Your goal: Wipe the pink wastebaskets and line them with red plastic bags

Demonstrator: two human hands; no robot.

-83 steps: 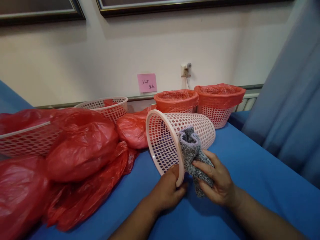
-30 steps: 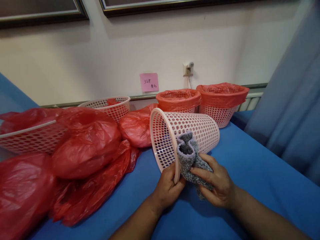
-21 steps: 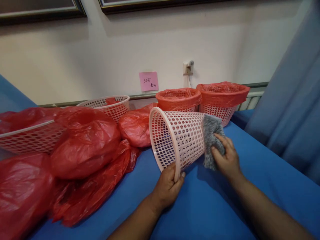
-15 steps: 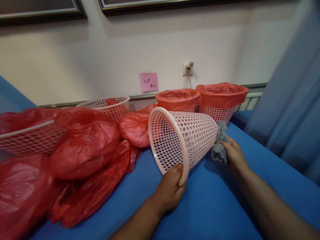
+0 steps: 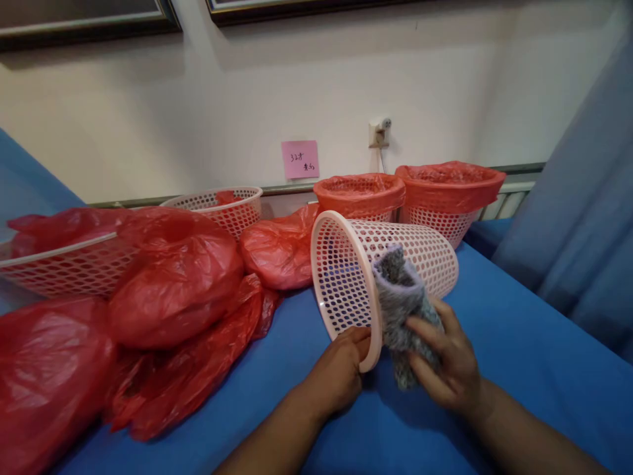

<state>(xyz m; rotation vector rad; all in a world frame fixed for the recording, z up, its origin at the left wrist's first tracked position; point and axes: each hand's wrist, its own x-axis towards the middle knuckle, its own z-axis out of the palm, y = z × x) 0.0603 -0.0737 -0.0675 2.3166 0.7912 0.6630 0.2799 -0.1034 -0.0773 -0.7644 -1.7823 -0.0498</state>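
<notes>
A pale pink perforated waste basket (image 5: 425,254) lies on its side on the blue surface, its round mouth turned toward the left and front. My left hand (image 5: 341,369) grips the lower part of its rim, fingers curled inside the mouth. In my right hand (image 5: 445,359) is a grey fuzzy cloth (image 5: 401,303), bunched up and held against the outside of the basket near the rim. The cloth hides part of the basket's side.
Behind stand two baskets lined with red bags, one in the middle (image 5: 359,194) and one at the right (image 5: 450,188). Red plastic bags (image 5: 173,284) and further baskets (image 5: 212,204) fill the left. A blue curtain (image 5: 578,218) hangs at the right.
My right hand has brought the cloth from the basket's base end leftward and nearer, up to the rim. The left hand keeps its hold on the rim.
</notes>
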